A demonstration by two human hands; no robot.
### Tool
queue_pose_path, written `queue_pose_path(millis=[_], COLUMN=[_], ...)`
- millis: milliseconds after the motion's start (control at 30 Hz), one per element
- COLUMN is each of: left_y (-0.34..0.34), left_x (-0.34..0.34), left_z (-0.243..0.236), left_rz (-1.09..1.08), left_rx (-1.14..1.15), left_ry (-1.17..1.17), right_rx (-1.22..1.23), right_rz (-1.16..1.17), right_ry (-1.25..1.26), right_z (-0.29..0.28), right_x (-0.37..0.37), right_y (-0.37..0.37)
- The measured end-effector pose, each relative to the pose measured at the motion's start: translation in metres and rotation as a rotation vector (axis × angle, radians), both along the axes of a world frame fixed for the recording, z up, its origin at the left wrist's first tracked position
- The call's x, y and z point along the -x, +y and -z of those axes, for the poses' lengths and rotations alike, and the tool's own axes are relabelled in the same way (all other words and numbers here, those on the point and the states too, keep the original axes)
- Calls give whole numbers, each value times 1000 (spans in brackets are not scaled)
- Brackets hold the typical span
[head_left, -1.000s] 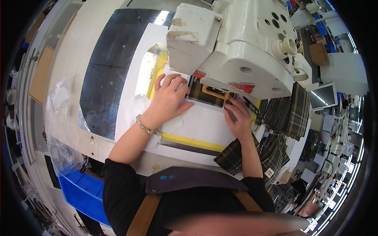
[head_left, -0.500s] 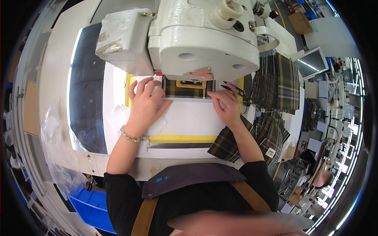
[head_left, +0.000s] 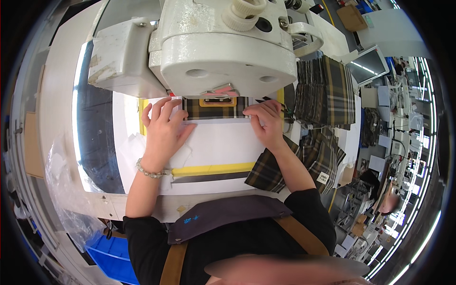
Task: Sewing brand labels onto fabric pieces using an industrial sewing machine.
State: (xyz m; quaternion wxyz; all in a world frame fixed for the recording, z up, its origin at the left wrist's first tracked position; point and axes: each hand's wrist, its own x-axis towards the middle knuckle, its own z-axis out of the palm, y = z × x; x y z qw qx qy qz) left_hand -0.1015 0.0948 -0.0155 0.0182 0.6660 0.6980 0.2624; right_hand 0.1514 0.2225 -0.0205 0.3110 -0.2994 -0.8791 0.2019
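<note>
My left hand (head_left: pixel 162 130) has its fingers spread and bent, with the tips at the left end of a dark plaid cloth piece (head_left: pixel 194 113) under the white sewing machine head (head_left: pixel 227 61). A yellow rectangular frame (head_left: pixel 232 102) presses on that cloth. At the cloth's right end, my right hand (head_left: pixel 268 126) is closed, with thumb and fingers drawn together near the edge. Dark snips or a similar pointed tool (head_left: pixel 288 113) show beside and behind its fingers; whether it is gripped I cannot tell. A white sheet (head_left: pixel 218 142) lies below the cloth.
To the right stands a stack of plaid pieces (head_left: pixel 338 92), with loose plaid pieces (head_left: pixel 270 168) nearer me. A yellow strip (head_left: pixel 213 168) crosses the sheet's near edge. Clear plastic (head_left: pixel 64 185) hangs at left above a blue bin (head_left: pixel 111 259). A screen (head_left: pixel 369 65) stands far right.
The view has shifted, so machine and table sit further left. My right hand's fingers have drawn closer together by the cloth's edge. My left hand keeps about the same place.
</note>
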Motion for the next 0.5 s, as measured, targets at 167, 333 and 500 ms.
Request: queue_pose_path(millis=[167,333,500], left_y=[1,0,0], left_x=[0,0,0], left_z=[1,-1,1], left_rz=[-2,5,8], left_rx=[10,7,14], left_ry=[-1,-2,-2], right_rx=[6,32,99], right_rz=[-1,1,5], right_ry=[-13,-16,0], right_z=[1,0,2], right_x=[-1,-1,-1], right_y=[1,0,-1])
